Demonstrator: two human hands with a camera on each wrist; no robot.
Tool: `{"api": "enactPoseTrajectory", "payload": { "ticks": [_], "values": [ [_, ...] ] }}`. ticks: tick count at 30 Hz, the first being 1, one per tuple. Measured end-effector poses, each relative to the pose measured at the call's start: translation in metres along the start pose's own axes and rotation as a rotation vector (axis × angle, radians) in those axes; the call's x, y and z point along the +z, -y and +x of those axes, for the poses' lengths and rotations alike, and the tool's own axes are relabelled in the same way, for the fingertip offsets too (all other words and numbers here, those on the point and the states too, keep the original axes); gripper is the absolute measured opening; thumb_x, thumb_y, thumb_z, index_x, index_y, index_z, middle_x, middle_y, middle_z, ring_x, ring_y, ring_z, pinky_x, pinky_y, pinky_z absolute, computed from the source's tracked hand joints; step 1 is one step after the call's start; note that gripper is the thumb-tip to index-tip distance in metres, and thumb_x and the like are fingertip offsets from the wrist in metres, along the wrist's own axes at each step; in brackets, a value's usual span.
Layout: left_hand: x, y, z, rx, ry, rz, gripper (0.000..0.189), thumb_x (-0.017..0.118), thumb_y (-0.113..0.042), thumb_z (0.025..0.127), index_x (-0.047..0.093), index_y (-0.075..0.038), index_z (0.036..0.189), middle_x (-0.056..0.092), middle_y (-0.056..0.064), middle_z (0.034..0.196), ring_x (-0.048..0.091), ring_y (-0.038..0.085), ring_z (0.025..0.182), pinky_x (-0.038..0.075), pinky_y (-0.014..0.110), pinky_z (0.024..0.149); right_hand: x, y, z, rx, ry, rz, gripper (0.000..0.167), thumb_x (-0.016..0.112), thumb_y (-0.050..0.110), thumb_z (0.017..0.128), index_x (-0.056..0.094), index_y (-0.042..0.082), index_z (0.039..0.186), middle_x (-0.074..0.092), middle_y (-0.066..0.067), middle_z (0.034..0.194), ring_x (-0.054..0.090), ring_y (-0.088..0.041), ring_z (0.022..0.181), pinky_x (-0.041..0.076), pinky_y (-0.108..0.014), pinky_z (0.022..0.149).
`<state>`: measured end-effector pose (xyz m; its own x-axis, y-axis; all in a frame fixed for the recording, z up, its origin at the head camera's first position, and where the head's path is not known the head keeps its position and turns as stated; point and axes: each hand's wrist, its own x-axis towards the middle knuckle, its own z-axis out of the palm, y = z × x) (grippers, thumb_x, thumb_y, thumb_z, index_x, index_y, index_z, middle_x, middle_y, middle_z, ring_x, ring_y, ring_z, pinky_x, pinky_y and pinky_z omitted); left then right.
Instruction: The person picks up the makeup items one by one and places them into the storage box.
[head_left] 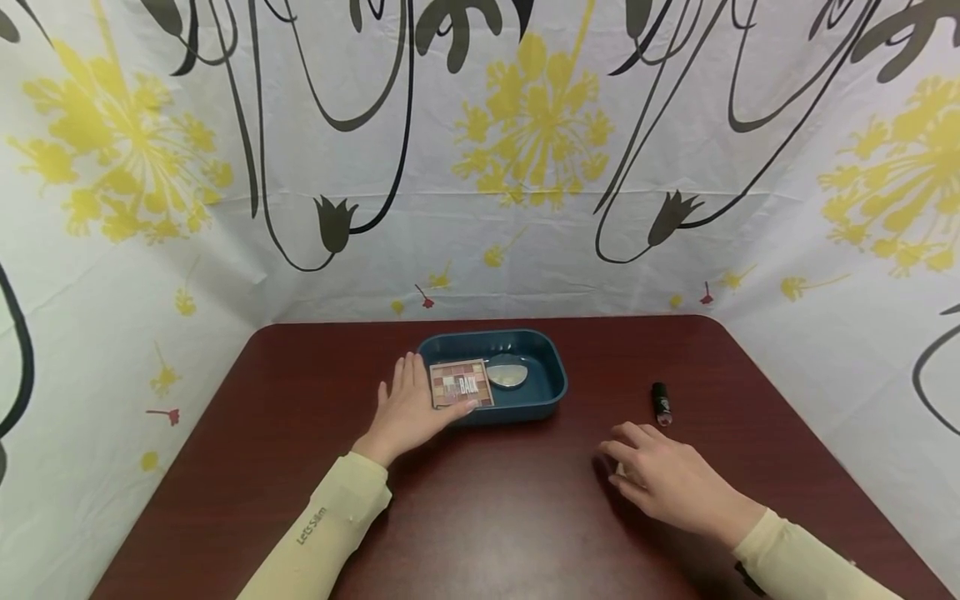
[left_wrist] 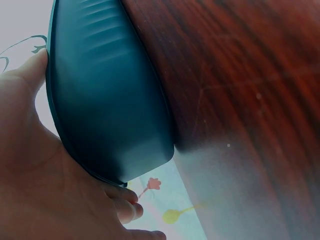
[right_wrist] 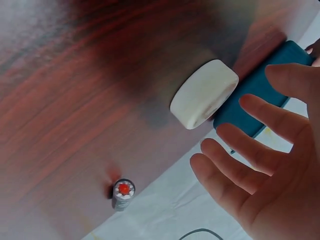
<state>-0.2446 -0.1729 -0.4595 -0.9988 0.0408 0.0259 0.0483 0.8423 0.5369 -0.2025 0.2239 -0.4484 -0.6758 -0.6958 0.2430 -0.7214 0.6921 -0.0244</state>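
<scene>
A dark blue tray (head_left: 536, 392) stands towards the back of the table. My left hand (head_left: 411, 412) rests at its near left corner, fingers straight along the left rim and thumb across the front rim by the palette. In the tray lie a square makeup palette (head_left: 459, 385) lettered "BACK" and a whitish rounded piece (head_left: 507, 376) with a clear upper part. My right hand (head_left: 667, 475) hovers over a thick white round disc (right_wrist: 204, 95), its fingers loosely bent and apart from it in the right wrist view. The hand nearly hides the disc in the head view.
A small dark bottle (head_left: 661, 404) lies beyond my right hand; its end shows red and white in the right wrist view. The brown table (head_left: 495, 517) meets a white flower-patterned cloth (head_left: 465, 250) behind and at both sides.
</scene>
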Motion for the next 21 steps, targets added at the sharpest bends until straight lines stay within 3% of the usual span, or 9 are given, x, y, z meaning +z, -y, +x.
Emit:
{"api": "enactPoseTrajectory", "payload": {
  "ticks": [13, 21],
  "values": [
    [0.0, 0.0, -0.001, -0.007, 0.004, -0.002, 0.13, 0.057, -0.085, 0.076, 0.003, -0.003, 0.161, 0.0, 0.016, 0.168, 0.0, 0.035, 0.153, 0.007, 0.068, 0.114, 0.0, 0.001, -0.01, 0.029, -0.018, 0.021, 0.038, 0.082, 0.027, 0.083, 0.071, 0.02, 0.119, 0.058, 0.006, 0.116, 0.057, -0.01, 0.099, 0.055, -0.031, 0.064],
    [-0.001, 0.001, -0.001, -0.005, -0.005, -0.002, 0.13, 0.057, -0.086, 0.076, 0.003, -0.003, 0.161, 0.004, 0.018, 0.167, 0.001, 0.035, 0.153, 0.01, 0.068, 0.114, 0.006, -0.002, -0.013, 0.015, -0.009, 0.067, 0.04, 0.085, 0.015, 0.079, 0.071, 0.018, 0.116, 0.054, 0.008, 0.104, 0.056, -0.007, 0.087, 0.054, -0.029, 0.066]
  ]
}}
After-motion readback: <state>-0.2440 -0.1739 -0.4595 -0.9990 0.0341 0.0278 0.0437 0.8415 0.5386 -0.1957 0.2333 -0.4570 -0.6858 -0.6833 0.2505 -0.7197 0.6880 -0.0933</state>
